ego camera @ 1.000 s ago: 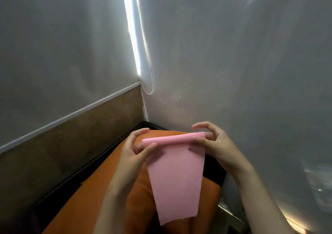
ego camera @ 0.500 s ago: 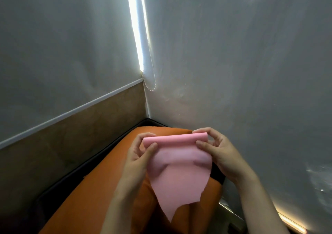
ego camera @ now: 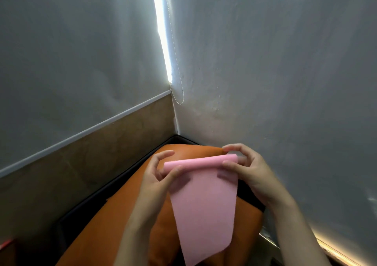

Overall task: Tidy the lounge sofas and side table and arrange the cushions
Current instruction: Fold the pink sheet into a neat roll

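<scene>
- A pink cloth (ego camera: 204,208) hangs in the lower centre of the frame, its top edge rolled into a tube and the free end tapering down toward the bottom edge.
- The left hand (ego camera: 157,175) pinches the left end of the roll, thumb in front and fingers curled behind it.
- The right hand (ego camera: 246,167) pinches the right end the same way, thumb on the front of the cloth and index finger arched over the top.
- Below and behind the cloth lies an orange cushion (ego camera: 114,225), running from the lower left up toward the room corner.
- Grey walls (ego camera: 285,61) meet at upper centre, where a bright strip of light (ego camera: 162,30) runs down.
- A thin looped cord (ego camera: 179,94) hangs just right of the strip.
</scene>
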Motion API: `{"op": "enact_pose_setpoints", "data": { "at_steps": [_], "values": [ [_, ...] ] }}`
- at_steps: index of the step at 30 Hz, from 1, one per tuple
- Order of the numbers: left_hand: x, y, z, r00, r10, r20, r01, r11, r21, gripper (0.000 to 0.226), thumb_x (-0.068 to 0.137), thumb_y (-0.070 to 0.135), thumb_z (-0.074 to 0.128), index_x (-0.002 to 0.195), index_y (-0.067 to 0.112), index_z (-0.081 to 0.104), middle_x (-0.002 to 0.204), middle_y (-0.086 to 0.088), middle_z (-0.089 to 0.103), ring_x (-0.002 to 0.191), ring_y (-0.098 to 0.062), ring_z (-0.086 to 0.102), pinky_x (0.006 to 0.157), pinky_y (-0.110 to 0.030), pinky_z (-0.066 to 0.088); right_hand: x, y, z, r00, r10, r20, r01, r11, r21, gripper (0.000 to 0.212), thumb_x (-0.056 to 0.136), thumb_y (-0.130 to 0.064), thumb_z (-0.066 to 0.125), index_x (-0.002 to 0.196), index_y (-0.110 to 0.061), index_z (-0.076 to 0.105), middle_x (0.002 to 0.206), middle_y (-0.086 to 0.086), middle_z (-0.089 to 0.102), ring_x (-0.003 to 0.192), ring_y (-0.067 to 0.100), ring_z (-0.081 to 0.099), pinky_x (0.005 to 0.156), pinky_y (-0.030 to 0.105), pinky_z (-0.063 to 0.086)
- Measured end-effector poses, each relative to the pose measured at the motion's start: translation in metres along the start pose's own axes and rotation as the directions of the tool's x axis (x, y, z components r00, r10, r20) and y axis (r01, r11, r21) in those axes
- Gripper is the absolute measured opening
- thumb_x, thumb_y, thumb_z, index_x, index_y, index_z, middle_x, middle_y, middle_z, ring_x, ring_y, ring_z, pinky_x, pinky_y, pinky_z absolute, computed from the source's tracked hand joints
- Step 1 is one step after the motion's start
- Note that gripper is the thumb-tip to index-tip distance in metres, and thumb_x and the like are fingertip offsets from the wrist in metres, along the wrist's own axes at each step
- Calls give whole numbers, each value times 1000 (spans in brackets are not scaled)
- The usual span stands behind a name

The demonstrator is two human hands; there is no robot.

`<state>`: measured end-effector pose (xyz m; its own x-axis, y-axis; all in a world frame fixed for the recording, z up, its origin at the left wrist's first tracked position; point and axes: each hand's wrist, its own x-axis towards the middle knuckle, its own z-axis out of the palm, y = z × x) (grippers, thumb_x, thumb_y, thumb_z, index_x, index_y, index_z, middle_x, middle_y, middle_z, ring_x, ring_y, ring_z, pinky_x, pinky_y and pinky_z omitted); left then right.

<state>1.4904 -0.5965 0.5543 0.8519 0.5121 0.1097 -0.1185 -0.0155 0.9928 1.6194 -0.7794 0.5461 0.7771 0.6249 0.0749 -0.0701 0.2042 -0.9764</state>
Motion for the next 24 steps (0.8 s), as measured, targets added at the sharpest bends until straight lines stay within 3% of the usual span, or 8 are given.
{"op": "enact_pose_setpoints", "data": {
  "at_steps": [2,5,7,11,16,20,24],
  "values": [
    [2,-2,-5,999,-44,12,44,999,-25,41,74,24,72,114,24,62,91,-3,69,86,-20,70,70,-27,57,3,1,-1,1000,-12,-4,12,1000,-10,35,69,-15,77,103,-20,71,96,14,72,89,27,69,82,38,56],
    [5,-2,-8,999,-42,29,43,999,-27,36,71,22,72,107,19,68,90,1,70,88,-16,68,71,-25,56,5,2,-1,1000,-27,-3,27,1000,-8,27,70,-13,75,96,-18,72,93,9,72,89,24,68,80,33,56],
    [6,-2,-8,998,-36,50,38,999,-35,31,74,22,69,105,16,68,90,2,69,86,-15,68,70,-25,57,7,2,1,1000,-21,18,21,999,32,25,70,-17,77,94,-17,71,91,11,71,86,27,69,80,37,58],
    [8,0,-6,992,-61,108,69,995,-66,25,85,23,61,108,14,61,85,2,68,75,-15,66,59,-28,56,9,0,0,996,25,87,-29,998,52,49,63,-40,87,100,-17,65,86,15,67,80,30,65,78,53,56],
    [13,-2,-9,994,-37,103,40,999,-34,20,81,24,64,101,26,67,89,1,65,77,-12,63,58,-24,52,10,-4,-1,996,26,91,-30,999,39,31,69,-25,83,96,-22,67,85,14,67,76,25,61,64,32,54],
    [15,-3,-7,996,-29,79,29,1000,2,14,79,33,65,90,26,69,83,6,63,73,-9,61,56,-20,49,12,-4,0,998,19,57,-20,1000,16,50,51,-44,93,84,-16,67,81,15,65,76,28,64,70,46,58],
    [16,-2,-4,998,-14,65,14,1000,12,10,79,32,64,82,23,69,75,7,63,67,-7,58,52,-17,45,13,-5,0,999,5,33,-6,999,40,44,55,-41,91,77,-12,65,75,15,61,72,27,63,65,42,58]
  ]
}}
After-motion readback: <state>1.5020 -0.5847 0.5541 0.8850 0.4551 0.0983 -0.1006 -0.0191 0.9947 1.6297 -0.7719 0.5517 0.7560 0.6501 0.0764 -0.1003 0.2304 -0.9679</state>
